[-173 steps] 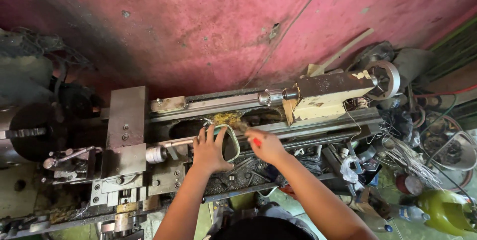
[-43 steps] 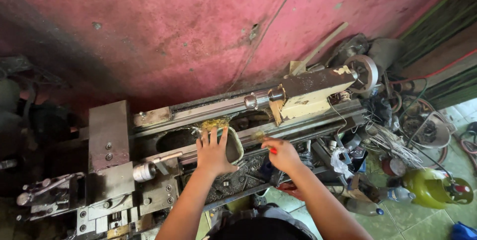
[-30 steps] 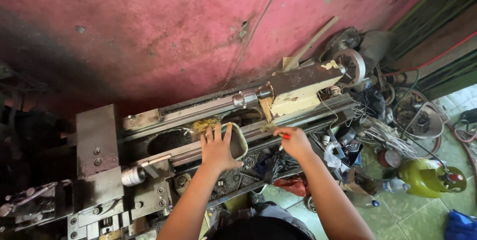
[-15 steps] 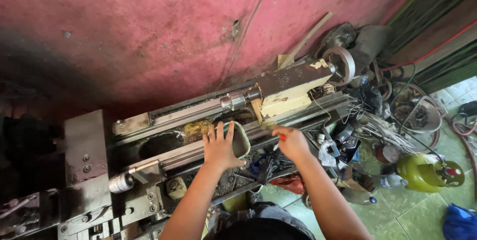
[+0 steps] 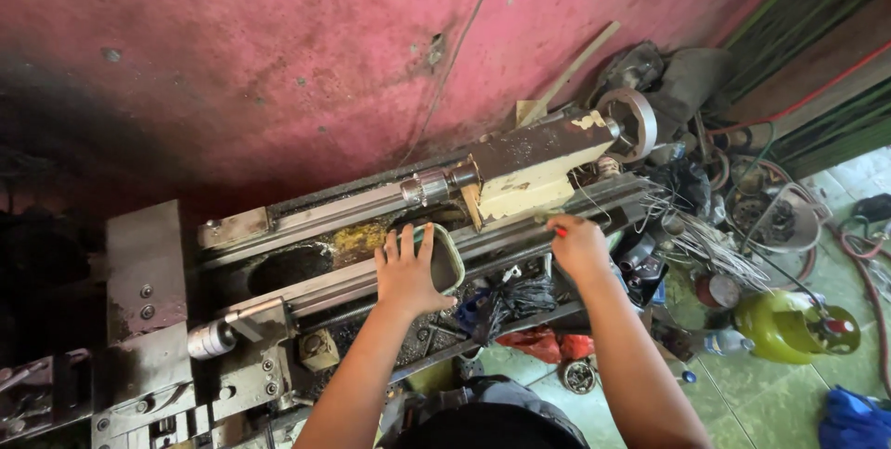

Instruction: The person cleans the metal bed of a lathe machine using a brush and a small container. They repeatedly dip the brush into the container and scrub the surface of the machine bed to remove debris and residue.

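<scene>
I look down on an old metal lathe (image 5: 306, 226) standing against a pink wall. My left hand (image 5: 406, 273) lies flat on a small green rounded tin (image 5: 447, 259) resting on the lathe bed, fingers spread over its rim. My right hand (image 5: 575, 247) is closed around a small red-tipped tool (image 5: 560, 231), held at the bed's front rail just below the cream-coloured tailstock (image 5: 534, 170). The tool's working end is hidden by my fingers.
A steel carriage block (image 5: 144, 273) sits at the left of the bed. Right of the lathe lie tangled wires (image 5: 705, 245), metal parts, a yellow-green gas cylinder (image 5: 789, 326) and a blue cloth (image 5: 854, 416) on the tiled floor. A red bag (image 5: 548, 345) lies under the bed.
The view has swung so the lathe sits further left and more tilted. My left hand stays on the tin; my right hand has edged right along the rail toward the tailstock.
</scene>
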